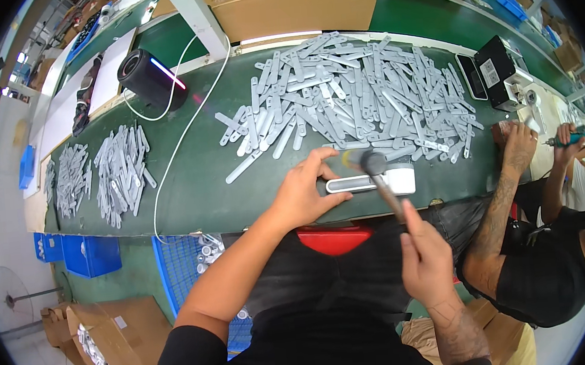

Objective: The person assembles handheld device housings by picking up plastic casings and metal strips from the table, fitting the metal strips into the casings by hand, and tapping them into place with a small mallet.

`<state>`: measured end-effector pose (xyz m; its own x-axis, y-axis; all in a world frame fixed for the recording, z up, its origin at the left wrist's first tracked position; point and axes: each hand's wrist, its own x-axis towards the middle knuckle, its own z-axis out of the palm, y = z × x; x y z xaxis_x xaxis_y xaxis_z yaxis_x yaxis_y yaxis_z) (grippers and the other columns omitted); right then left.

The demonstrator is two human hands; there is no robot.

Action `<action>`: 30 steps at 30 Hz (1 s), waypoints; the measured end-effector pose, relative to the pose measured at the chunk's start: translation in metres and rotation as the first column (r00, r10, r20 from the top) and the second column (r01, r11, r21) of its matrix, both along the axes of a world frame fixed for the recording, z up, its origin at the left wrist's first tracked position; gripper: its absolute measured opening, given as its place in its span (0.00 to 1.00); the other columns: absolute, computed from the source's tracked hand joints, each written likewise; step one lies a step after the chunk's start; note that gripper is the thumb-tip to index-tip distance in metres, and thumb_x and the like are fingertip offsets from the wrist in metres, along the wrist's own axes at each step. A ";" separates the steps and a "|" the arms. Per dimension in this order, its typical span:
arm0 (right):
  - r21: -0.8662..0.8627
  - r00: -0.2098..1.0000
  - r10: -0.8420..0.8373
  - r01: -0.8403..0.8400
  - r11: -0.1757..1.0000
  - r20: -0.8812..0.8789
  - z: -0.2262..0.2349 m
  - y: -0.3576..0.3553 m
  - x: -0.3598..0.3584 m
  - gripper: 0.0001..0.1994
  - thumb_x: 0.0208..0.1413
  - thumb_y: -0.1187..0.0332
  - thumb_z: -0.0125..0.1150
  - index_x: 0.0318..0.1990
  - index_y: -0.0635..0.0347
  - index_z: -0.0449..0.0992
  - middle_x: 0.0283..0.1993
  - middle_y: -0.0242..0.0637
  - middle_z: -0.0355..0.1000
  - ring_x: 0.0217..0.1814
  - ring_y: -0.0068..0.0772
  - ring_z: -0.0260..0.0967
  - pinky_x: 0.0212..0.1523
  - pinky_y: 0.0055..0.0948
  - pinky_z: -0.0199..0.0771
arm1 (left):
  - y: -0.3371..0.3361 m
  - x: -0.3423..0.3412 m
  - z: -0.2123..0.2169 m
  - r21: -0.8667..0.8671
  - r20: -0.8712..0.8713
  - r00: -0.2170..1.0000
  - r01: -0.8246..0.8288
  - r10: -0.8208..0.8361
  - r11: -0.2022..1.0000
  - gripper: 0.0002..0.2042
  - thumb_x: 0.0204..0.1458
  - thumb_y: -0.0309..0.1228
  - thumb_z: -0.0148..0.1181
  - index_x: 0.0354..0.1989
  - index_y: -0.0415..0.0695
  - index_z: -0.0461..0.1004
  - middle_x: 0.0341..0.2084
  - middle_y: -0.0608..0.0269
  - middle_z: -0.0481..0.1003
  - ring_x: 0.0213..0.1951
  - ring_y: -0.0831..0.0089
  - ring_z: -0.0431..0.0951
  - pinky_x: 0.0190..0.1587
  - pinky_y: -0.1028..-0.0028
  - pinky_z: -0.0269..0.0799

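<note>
My right hand (426, 258) is closed round the handle of a mallet (373, 163). The mallet's dark round head is over a white and grey elongated plastic part (401, 180), and a yellow blur shows beside the head; I cannot tell whether they touch. The part lies near the table's front edge, with a long slot at its left and a wider block at its right. My left hand (299, 194) grips its left end between thumb and fingers. Just beyond, a large heap of flat grey plastic strips (362, 100) covers the table.
Smaller grey-piece piles (121, 173) lie at the left, below a black cylindrical speaker (151, 76) and white cable (181, 140). A cardboard box (295, 14) stands behind the heap. At right, a co-worker's hand (517, 145) is near a black box (501, 74); another holds a teal tool (582, 134).
</note>
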<state>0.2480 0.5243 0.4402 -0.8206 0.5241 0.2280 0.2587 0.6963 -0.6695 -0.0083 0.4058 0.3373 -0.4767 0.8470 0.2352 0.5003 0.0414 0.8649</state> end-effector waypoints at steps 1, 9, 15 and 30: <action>0.013 0.985 0.059 -0.062 0.998 0.164 -0.002 -0.003 -0.004 0.30 0.69 0.74 0.64 0.78 0.44 0.72 0.32 0.44 0.70 0.30 0.53 0.73 0.32 0.46 0.76 | 0.000 0.000 0.000 0.016 -0.038 0.999 0.009 -0.008 1.000 0.43 0.44 0.29 0.87 0.68 0.46 0.64 0.40 0.58 0.87 0.43 0.58 0.88 0.49 0.64 0.81; -0.137 0.994 -0.041 0.055 0.989 0.104 -0.010 0.008 0.021 0.26 0.72 0.77 0.57 0.76 0.64 0.71 0.60 0.58 0.80 0.60 0.57 0.81 0.60 0.39 0.79 | -0.002 0.000 0.018 0.019 -0.131 0.991 0.040 -0.037 0.999 0.27 0.49 0.33 0.84 0.57 0.43 0.79 0.35 0.58 0.83 0.38 0.55 0.83 0.46 0.62 0.78; -0.311 0.964 -0.235 0.262 0.913 0.122 -0.037 0.018 0.068 0.26 0.75 0.74 0.52 0.77 0.72 0.67 0.73 0.56 0.75 0.64 0.40 0.79 0.64 0.32 0.74 | -0.097 -0.015 0.052 -0.070 0.209 0.978 -0.007 0.022 0.998 0.12 0.57 0.27 0.78 0.47 0.39 0.85 0.38 0.59 0.84 0.41 0.67 0.83 0.46 0.67 0.77; -0.226 0.910 -0.413 0.395 0.891 -0.039 -0.038 0.105 -0.007 0.18 0.59 0.68 0.79 0.54 0.66 0.85 0.32 0.33 0.76 0.32 0.23 0.70 0.37 0.29 0.73 | -0.478 -0.003 -0.111 -0.799 0.599 0.082 -0.006 0.797 0.601 0.11 0.65 0.41 0.72 0.44 0.47 0.85 0.26 0.72 0.80 0.22 0.81 0.73 0.24 0.77 0.65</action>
